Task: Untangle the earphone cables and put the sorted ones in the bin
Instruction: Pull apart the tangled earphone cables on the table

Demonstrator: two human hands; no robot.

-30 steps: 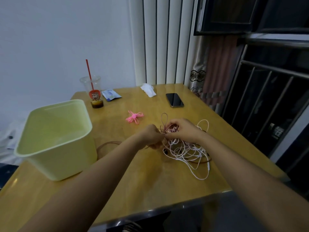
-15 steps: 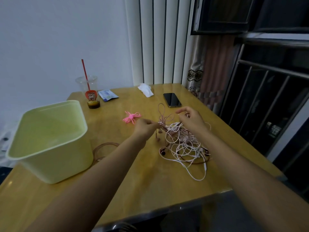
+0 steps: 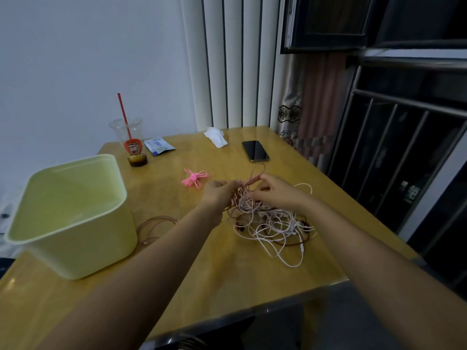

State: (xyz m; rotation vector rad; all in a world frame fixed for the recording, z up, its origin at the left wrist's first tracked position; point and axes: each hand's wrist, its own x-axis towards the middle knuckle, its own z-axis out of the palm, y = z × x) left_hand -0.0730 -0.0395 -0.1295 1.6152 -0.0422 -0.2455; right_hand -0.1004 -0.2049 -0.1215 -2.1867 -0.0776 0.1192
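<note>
A: The bin (image 3: 83, 248) stands at the left, and I see nothing in it. One brown cable (image 3: 151, 222) lies loose just beside it. What may go wrong?

B: The left hand (image 3: 217, 192) pinches strands at the top of the tangle (image 3: 273, 223), which lies on the table (image 3: 227, 274). The right hand (image 3: 278, 190) pinches there too. If they pull apart hard, I think the knots tighten, or an earbud catches and drags the whole heap.
</note>
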